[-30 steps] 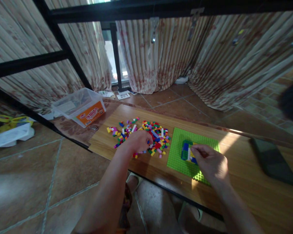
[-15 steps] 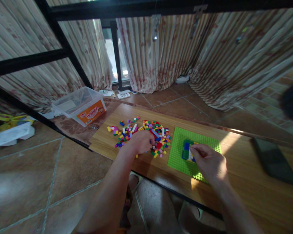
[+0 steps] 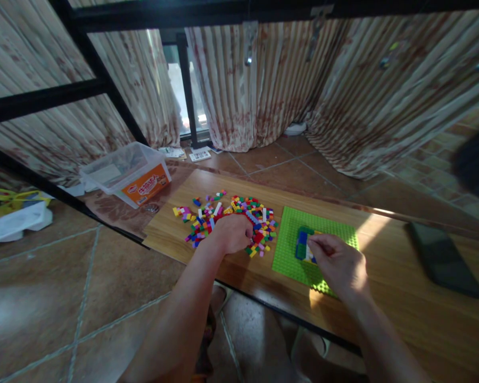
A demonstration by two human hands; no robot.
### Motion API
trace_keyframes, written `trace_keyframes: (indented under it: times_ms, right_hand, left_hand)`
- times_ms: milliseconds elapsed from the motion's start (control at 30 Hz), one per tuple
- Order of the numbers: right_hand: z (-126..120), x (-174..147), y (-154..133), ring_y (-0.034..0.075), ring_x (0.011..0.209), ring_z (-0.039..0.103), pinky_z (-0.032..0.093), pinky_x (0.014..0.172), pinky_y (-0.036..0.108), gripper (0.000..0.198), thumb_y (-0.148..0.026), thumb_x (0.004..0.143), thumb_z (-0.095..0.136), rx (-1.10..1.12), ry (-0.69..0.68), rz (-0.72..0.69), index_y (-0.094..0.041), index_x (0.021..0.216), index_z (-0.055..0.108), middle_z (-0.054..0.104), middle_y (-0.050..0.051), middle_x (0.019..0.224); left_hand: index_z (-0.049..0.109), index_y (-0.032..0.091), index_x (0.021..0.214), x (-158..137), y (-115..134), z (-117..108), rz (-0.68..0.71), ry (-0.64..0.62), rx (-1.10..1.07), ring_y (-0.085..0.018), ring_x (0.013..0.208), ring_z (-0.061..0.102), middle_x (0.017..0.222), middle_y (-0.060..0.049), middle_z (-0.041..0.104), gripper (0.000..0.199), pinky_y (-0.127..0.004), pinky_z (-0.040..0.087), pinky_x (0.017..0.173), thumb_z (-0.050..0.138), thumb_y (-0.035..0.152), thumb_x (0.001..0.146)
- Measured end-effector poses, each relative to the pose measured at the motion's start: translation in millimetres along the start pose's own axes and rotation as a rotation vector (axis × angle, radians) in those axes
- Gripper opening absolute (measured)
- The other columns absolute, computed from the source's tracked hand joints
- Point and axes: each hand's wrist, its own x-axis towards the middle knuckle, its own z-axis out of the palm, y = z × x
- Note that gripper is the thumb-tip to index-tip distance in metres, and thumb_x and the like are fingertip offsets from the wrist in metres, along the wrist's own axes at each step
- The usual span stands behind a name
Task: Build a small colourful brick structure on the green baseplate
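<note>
My left hand (image 3: 232,235) is over the pile of loose toy bricks (image 3: 264,230), its fingers curled down among them. Whatever is between those fingertips is hidden. On the light-green studded baseplate (image 3: 286,239) stands a low block of blue, green, white and yellow bricks (image 3: 302,246). My right hand (image 3: 340,261) hovers at the right side of this build and partly covers it. Its thumb and index finger are pinched together at the build's top; any piece between them is too small to make out.
A clear plastic box (image 3: 130,173) with an orange label sits beyond the table's left end. A dark phone-like slab (image 3: 443,260) lies on the wooden table (image 3: 399,276) at right. A black metal frame (image 3: 122,111) crosses in front of the striped curtains (image 3: 231,90).
The whole view has shifted slightly. My left hand stays at the brick pile with its fingers curled, and my right hand keeps its pinch over the build.
</note>
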Motion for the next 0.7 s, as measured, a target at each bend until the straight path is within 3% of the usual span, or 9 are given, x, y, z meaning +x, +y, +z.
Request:
trace_keyframes:
  times_ms: [467,567,700]
  right_hand:
    - [3.2,-1.0,-3.2,0.018,0.069,0.066,0.053,0.066,0.031,0.023,-0.040,0.081,0.060,0.071,0.024,-0.021,-0.020,0.083,0.072,0.072,0.004,0.081]
    - [4.1,-0.8,-2.9,0.017,0.068,0.065,0.053,0.066,0.031,0.020,-0.038,0.081,0.061,0.087,0.029,-0.035,-0.021,0.081,0.072,0.071,0.003,0.080]
    - [5.5,-2.1,-7.9,0.016,0.068,0.064,0.052,0.065,0.031,0.015,-0.033,0.083,0.061,0.131,0.037,-0.112,-0.021,0.082,0.071,0.070,0.003,0.080]
  left_hand:
    - [0.075,0.018,0.080,0.2,9.0,1.3,-0.042,-0.011,0.134,-0.024,0.081,0.066,0.085,-0.009,0.073,0.020,-0.032,0.047,0.068,0.056,0.018,0.074]
    - [0.074,0.016,0.076,-2.3,-3.8,-5.6,0.031,-0.014,-0.021,-0.018,0.070,0.063,0.073,-0.005,0.070,0.020,-0.027,0.045,0.065,0.054,0.018,0.077]
    - [0.071,0.013,0.079,-7.1,-11.1,-15.5,0.146,-0.013,-0.433,-0.013,0.066,0.059,0.071,-0.003,0.069,0.018,-0.024,0.044,0.064,0.057,0.025,0.082]
